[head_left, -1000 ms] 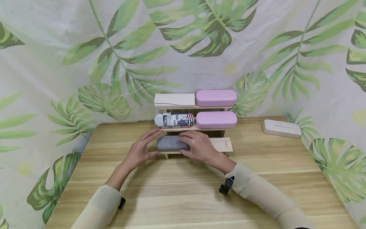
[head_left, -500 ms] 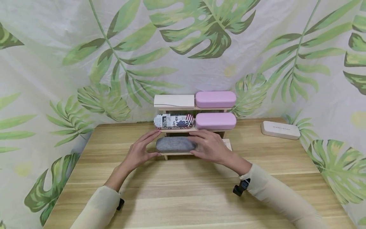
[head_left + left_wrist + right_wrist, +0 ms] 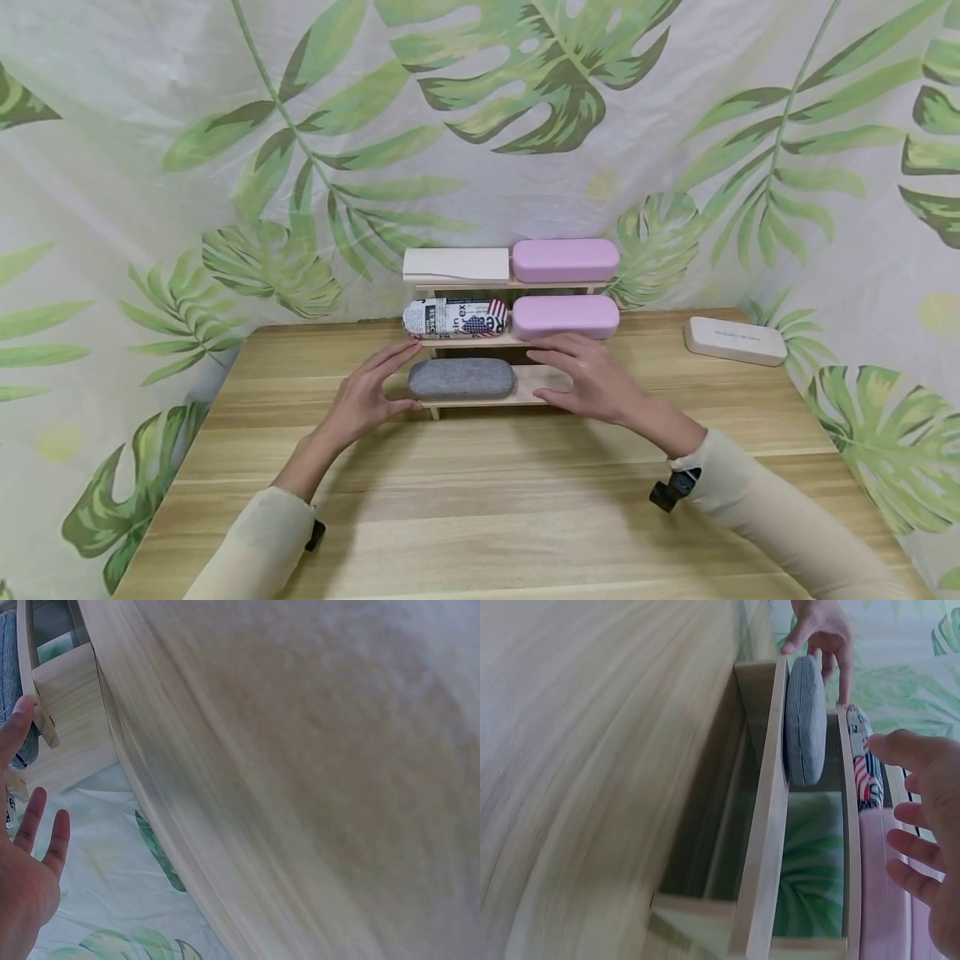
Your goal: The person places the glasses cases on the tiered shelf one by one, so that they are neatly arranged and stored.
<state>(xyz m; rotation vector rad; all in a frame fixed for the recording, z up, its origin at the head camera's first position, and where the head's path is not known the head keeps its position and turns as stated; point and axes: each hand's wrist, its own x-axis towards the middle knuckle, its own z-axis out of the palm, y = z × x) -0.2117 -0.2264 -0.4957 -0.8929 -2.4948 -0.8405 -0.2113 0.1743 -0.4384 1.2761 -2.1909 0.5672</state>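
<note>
A grey fabric glasses case (image 3: pixel 461 379) lies on the left half of the lowest tier of a three-tier wooden rack (image 3: pixel 534 384). Around the rack's left end my left hand (image 3: pixel 362 398) is spread, its thumb at the lowest board's front corner and a forefinger near the middle board. My right hand (image 3: pixel 600 383) hovers over the right part of the lowest tier, apart from the grey case, thumb and fingers spread with nothing between them. From the right wrist view, the grey case (image 3: pixel 805 724) rests along its board, and the left hand (image 3: pixel 825 630) is at its far end.
The middle tier bears a newspaper-print case (image 3: pixel 456 318) and a pink case (image 3: pixel 566 317). On top sit a white case (image 3: pixel 456 264) and another pink case (image 3: pixel 566 260). A separate white case (image 3: pixel 736 341) lies at the table's (image 3: pixel 450 517) back right. Leaf-patterned cloth hangs behind.
The grey case has stayed on the lowest tier's left side. My right hand has slid off it to the right, uncovering its right end. The left hand has barely moved.
</note>
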